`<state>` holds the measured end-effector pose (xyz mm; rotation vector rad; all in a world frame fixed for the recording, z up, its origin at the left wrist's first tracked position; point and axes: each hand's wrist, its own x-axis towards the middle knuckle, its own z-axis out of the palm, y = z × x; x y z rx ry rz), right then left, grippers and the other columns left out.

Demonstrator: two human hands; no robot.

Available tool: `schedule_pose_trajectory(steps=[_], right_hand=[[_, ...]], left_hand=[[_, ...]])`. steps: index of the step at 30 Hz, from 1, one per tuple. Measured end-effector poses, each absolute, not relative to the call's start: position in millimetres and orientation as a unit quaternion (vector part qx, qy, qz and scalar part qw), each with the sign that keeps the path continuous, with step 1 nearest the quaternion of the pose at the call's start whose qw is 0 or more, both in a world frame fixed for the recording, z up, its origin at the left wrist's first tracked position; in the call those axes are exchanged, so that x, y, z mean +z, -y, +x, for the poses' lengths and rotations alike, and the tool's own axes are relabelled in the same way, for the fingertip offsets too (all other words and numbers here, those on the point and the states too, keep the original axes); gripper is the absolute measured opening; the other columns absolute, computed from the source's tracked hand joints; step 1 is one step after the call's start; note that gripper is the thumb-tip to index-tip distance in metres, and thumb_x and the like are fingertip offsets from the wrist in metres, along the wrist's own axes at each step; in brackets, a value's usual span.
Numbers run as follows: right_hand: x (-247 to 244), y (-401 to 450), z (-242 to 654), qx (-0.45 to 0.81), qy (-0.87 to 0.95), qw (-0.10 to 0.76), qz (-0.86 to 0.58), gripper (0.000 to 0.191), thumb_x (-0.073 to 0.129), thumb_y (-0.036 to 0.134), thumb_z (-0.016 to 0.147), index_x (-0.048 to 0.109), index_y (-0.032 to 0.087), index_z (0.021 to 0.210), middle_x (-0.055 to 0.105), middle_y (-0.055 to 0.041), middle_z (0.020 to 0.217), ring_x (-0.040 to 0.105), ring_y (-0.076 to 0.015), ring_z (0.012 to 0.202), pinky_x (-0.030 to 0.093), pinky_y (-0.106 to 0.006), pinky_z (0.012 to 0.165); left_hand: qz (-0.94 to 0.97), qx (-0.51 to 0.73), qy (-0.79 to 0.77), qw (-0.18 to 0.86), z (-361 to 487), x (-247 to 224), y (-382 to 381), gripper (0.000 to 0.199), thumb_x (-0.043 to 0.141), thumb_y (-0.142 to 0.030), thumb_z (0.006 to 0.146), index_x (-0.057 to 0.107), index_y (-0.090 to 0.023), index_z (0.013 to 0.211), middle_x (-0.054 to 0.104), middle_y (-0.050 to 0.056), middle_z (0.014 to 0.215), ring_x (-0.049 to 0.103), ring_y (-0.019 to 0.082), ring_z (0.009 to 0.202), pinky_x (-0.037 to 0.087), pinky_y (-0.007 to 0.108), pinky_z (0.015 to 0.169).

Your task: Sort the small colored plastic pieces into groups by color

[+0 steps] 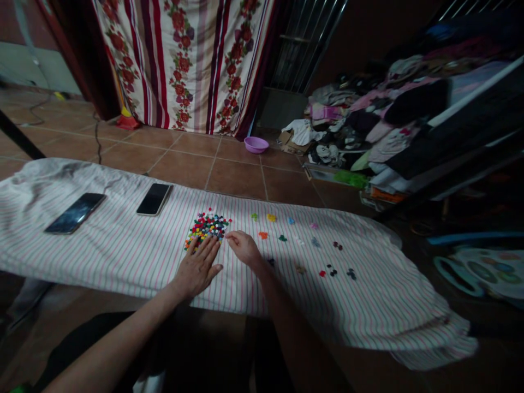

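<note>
A mixed heap of small bead-like pieces (208, 225) in many colours lies on the striped cloth (164, 262). My left hand (197, 267) rests on the heap's near edge, palm down with fingers stretched and spread. Just right of the heap is my right hand (244, 246), its fingers pinched together; whatever is between the fingertips is too small to make out. To its right, the same kind of pieces sit in little single-colour groups, among them yellow (271, 217), orange (262, 235), dark green (283, 238), light blue (291, 221) and pink (314, 225). My right forearm partly covers a dark group (271, 262).
Two phones, one larger (76, 213) and one smaller (154, 199), lie on the cloth's left side. Beyond the cloth, a purple basin (256, 144) stands on the tiled floor near a floral curtain (180, 65). Clothes are heaped (368, 114) at the right.
</note>
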<state>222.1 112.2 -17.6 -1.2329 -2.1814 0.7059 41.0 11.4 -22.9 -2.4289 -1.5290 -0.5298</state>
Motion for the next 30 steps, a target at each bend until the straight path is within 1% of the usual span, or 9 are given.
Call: schedule_pose_trajectory(steps=[6,9,13,16,19,22,25,27,30], right_hand=[[-17,-113,205,0.194,0.798,0.229,-0.522,0.021,0.053,0.019,0.088,0.07,0.025,0.099,0.069,-0.0035,0.096,0.063,-0.0154,0.085,0.046,-0.025,0.079],[-14,-112,199,0.181,0.797,0.214,-0.534,0.021,0.054,0.021,0.087,0.071,0.026,0.098,0.068,-0.0031,0.095,0.062,-0.0157,0.085,0.046,-0.025,0.077],[-10,-113,199,0.196,0.802,0.187,-0.532,0.02,0.054,0.02,0.086,0.071,0.025,0.095,0.067,-0.0023,0.094,0.061,-0.0149,0.082,0.045,-0.025,0.078],[-9,-115,202,0.205,0.808,0.174,-0.525,0.024,0.05,0.013,0.084,0.071,0.023,0.092,0.067,-0.0018,0.094,0.061,-0.014,0.084,0.044,-0.024,0.082],[-11,-116,204,0.2,0.807,0.194,-0.52,0.027,0.048,0.008,0.083,0.07,0.022,0.091,0.067,-0.0021,0.095,0.061,-0.0141,0.09,0.044,-0.024,0.085],[-14,-116,201,0.203,0.816,0.226,-0.492,0.027,0.048,0.01,0.085,0.069,0.023,0.097,0.067,-0.0032,0.098,0.061,-0.0148,0.093,0.045,-0.025,0.087],[-16,-116,198,0.215,0.828,0.242,-0.458,0.028,0.049,0.01,0.086,0.069,0.023,0.101,0.066,-0.0041,0.102,0.061,-0.0153,0.095,0.046,-0.026,0.088],[-17,-117,197,0.221,0.83,0.243,-0.45,0.027,0.049,0.01,0.086,0.069,0.023,0.1,0.067,-0.004,0.101,0.061,-0.0154,0.094,0.046,-0.027,0.086],[-17,-118,198,0.232,0.834,0.24,-0.439,0.023,0.051,0.009,0.084,0.069,0.021,0.093,0.068,-0.0029,0.096,0.062,-0.0149,0.088,0.047,-0.026,0.083]], left_hand=[[-0.796,-0.185,0.565,0.11,35,-27,-22,0.058,0.039,-0.048,0.093,0.045,-0.014,0.14,0.038,0.013,0.15,0.027,0.029,0.144,0.025,0.051,0.116],[-0.778,-0.182,0.59,0.115,31,-28,-26,0.058,0.04,-0.049,0.092,0.047,-0.014,0.138,0.038,0.016,0.15,0.025,0.03,0.144,0.029,0.051,0.115],[-0.765,-0.189,0.604,0.118,30,-27,-28,0.055,0.041,-0.047,0.092,0.049,-0.017,0.137,0.04,0.018,0.149,0.025,0.032,0.144,0.032,0.052,0.112],[-0.769,-0.194,0.6,0.106,35,-22,-25,0.049,0.042,-0.042,0.092,0.051,-0.021,0.136,0.039,0.016,0.15,0.024,0.032,0.145,0.033,0.052,0.112],[-0.774,-0.198,0.595,0.09,41,-18,-22,0.044,0.042,-0.038,0.093,0.055,-0.023,0.132,0.042,0.013,0.149,0.025,0.03,0.145,0.031,0.052,0.114],[-0.776,-0.199,0.594,0.078,45,-17,-21,0.043,0.042,-0.035,0.092,0.056,-0.022,0.131,0.047,0.011,0.145,0.025,0.029,0.145,0.03,0.052,0.115],[-0.775,-0.205,0.594,0.07,44,-16,-21,0.04,0.042,-0.031,0.092,0.058,-0.023,0.128,0.049,0.01,0.144,0.024,0.029,0.145,0.03,0.053,0.115],[-0.776,-0.21,0.592,0.065,41,-15,-21,0.039,0.042,-0.028,0.092,0.06,-0.023,0.126,0.049,0.01,0.143,0.022,0.03,0.146,0.031,0.054,0.114],[-0.78,-0.211,0.586,0.057,36,-14,-21,0.038,0.041,-0.023,0.091,0.062,-0.021,0.123,0.05,0.012,0.142,0.022,0.031,0.146,0.032,0.054,0.114]])
